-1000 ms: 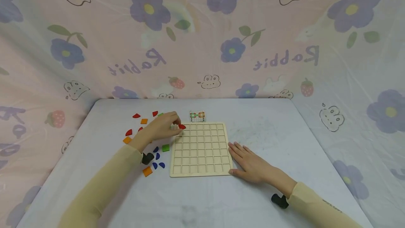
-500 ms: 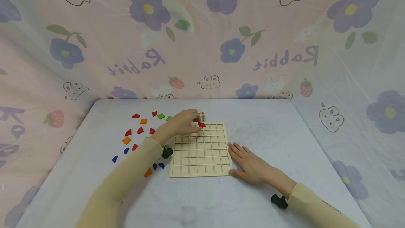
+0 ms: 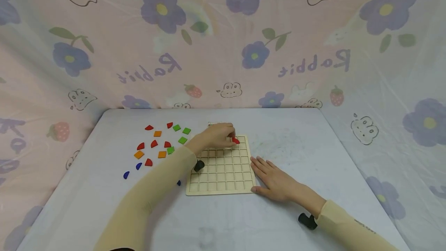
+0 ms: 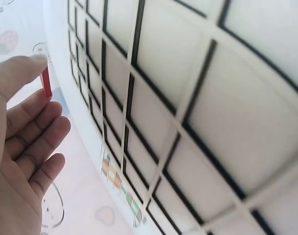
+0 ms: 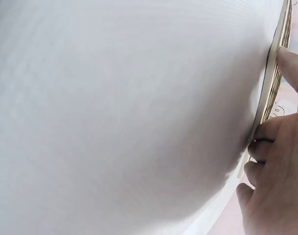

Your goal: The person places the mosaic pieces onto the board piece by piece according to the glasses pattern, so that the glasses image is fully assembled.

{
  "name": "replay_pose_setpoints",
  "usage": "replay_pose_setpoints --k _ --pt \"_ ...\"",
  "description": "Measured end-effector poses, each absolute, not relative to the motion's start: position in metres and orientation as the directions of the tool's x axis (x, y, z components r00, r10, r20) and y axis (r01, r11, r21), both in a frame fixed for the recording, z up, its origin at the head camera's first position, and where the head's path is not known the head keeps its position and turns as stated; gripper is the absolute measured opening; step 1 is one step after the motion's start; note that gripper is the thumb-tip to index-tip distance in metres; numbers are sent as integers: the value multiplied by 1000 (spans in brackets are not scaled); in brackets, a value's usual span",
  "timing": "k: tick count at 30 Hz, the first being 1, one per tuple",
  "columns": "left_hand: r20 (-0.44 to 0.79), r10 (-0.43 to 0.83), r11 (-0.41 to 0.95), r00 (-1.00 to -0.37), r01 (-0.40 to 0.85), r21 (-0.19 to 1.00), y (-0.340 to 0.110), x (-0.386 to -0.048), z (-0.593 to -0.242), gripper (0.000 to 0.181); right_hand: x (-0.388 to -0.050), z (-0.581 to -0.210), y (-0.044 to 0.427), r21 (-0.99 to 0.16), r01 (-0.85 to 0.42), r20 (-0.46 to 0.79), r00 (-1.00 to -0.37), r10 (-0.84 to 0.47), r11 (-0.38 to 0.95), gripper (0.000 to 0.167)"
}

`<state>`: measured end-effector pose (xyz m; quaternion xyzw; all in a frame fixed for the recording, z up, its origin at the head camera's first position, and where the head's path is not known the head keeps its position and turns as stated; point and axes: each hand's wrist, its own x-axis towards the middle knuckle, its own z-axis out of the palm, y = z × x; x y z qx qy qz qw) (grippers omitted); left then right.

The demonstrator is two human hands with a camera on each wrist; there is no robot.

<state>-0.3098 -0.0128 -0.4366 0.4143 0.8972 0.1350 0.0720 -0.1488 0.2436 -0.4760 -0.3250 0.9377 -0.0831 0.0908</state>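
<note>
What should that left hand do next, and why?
The left hand should probably lower the red piece onto the gridded board near its far right corner: in the head view, the pinched piece appears over that part, no pieces show set in the grid, and the right hand touches the board's right edge.

Flowered cloth (image 3: 216, 57) behind white table (image 3: 289, 127)

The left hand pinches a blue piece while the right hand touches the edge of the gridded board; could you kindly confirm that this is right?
Not quite: the piece in the left hand is red, not blue, as the left wrist view shows; the right hand does touch the edge of the gridded board.
</note>
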Motion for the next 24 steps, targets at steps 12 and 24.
replay_pose_setpoints --k 12,24 --pt "-50 804 588 -592 781 208 10 -315 -449 27 -148 -473 242 -214 -592 -126 -772 -623 777 84" --pt "-61 814 579 -577 804 136 17 -314 -451 31 -147 -470 241 -216 -585 -131 -776 -616 782 83"
